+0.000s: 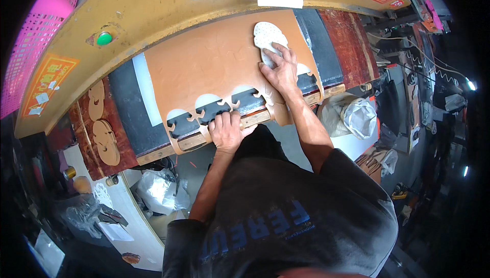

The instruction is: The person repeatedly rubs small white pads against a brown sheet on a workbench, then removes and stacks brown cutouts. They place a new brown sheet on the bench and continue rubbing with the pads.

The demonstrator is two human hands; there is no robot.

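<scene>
A wide tan sheet lies over the dark bed of a machine, its near edge cut into curved gaps with narrow strips left between them. My right hand is at the near end of a white, speckled, sole-shaped piece, thumb on its left side and fingers bent over it. Down at the front, my left hand has its fingers curled and close together on the cut edge of the sheet, against a wooden rail. Its palm hides what lies beneath.
A yellow machine beam with green buttons arches across the far side. Tan sole-shaped cutouts are stacked on the red board at left. A white sack stands at right, and a clear plastic bag lies below left.
</scene>
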